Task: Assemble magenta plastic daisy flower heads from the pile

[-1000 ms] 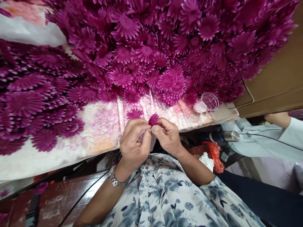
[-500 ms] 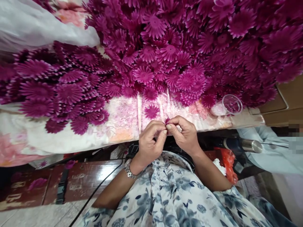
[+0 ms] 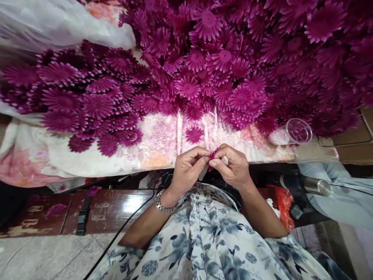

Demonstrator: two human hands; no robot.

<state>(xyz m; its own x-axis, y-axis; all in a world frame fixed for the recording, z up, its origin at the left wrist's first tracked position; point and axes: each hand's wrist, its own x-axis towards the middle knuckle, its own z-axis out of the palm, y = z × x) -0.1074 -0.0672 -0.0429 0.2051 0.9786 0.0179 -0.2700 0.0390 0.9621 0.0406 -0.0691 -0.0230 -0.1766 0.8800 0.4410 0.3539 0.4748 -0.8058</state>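
My left hand (image 3: 190, 167), with a metal watch (image 3: 165, 202) on its wrist, pinches one side of a small magenta flower piece (image 3: 212, 155). The other side is pinched by my right hand (image 3: 233, 165), and the fingertips of both hands nearly touch in front of my body at the table edge. Much of the piece is hidden by the fingers. Just beyond my hands, a single magenta flower (image 3: 194, 134) lies flat on the cloth (image 3: 157, 155). Behind it rises a large heap of magenta flowers (image 3: 224, 58).
A clear plastic cup (image 3: 298, 131) lies on the right of the cloth, and a white plastic bag (image 3: 72, 29) at the upper left. Below the table are a dark red bench (image 3: 113, 217), a bottle with a metal cap (image 3: 317, 186) and a red plastic bag (image 3: 284, 206).
The camera view has shifted, so the heap and cloth appear slightly elsewhere. My hands still pinch the piece, and more of its magenta petals show between the fingertips.
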